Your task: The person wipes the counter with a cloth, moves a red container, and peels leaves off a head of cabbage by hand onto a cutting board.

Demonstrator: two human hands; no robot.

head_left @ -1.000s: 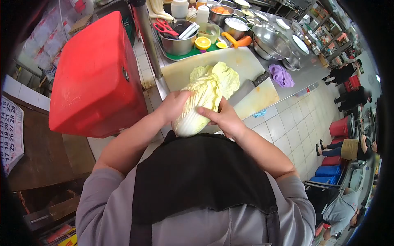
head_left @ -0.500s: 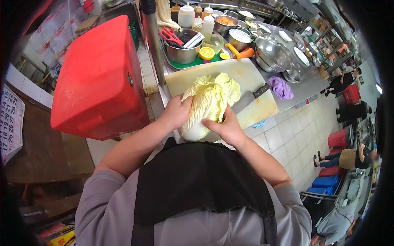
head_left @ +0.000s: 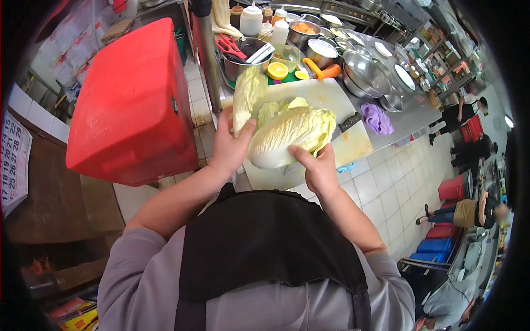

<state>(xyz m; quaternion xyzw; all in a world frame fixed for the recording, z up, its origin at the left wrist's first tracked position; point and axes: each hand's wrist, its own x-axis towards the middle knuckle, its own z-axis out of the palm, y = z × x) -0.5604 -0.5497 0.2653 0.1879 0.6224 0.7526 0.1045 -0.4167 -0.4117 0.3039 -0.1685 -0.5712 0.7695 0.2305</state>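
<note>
Near a cloth (head_left: 377, 119), our knife (head_left: 349, 122) lies on the board (head_left: 331, 94), partly hidden by the cabbage (head_left: 295, 135) our right hand (head_left: 320, 170) grips above; our left hand (head_left: 229, 146) pinches a leaf (head_left: 248, 99), newly separate since earlier.

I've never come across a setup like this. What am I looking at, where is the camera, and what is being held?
There is no machine here, just a person's two bare hands. The only view comes from a camera worn on the head, looking forward and down, so the black apron fills the lower middle. The left hand holds a napa cabbage leaf; the right hand holds the napa cabbage over a cutting board. A knife lies on the board, partly hidden behind the cabbage. Beyond the board are a halved orange and red-handled scissors in a metal pot; a purple cloth lies beside it.
</note>
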